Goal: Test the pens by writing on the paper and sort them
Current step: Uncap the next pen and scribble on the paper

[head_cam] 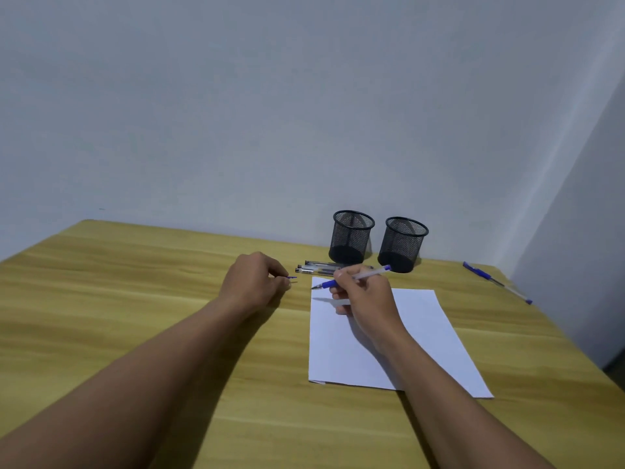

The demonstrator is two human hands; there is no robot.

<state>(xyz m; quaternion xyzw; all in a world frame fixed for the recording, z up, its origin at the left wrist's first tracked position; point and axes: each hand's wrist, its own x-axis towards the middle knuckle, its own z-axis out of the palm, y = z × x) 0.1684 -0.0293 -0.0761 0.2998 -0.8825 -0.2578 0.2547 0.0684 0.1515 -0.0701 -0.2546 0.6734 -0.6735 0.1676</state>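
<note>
Nearest, two bare forearms reach forward over the wood-grain bench. A white sheet of paper lies flat on it, right of centre, its long side running away from the person.

The right hand hangs over the far left part of the sheet, its fingers curled round a pen in a writing grip. The pen has a clear barrel and a blue grip. Its long axis runs left to right and slightly upward: the tip points left at the sheet's far left corner, while the blue tail end points right towards the cups. I cannot tell whether the tip touches the paper.

The left hand rests on the bench just left of the sheet and pinches a small blue cap, whose end pokes out to the right.

Just beyond the paper's far edge, a few spare pens lie side by side, long axes left to right. Any print on the barrels is too small to read.

Behind them, two black mesh cups stand upright near the wall: the left cup and the right cup, close but apart.

Well off to the right, a blue pen lies slantwise near the bench's edge.
</note>
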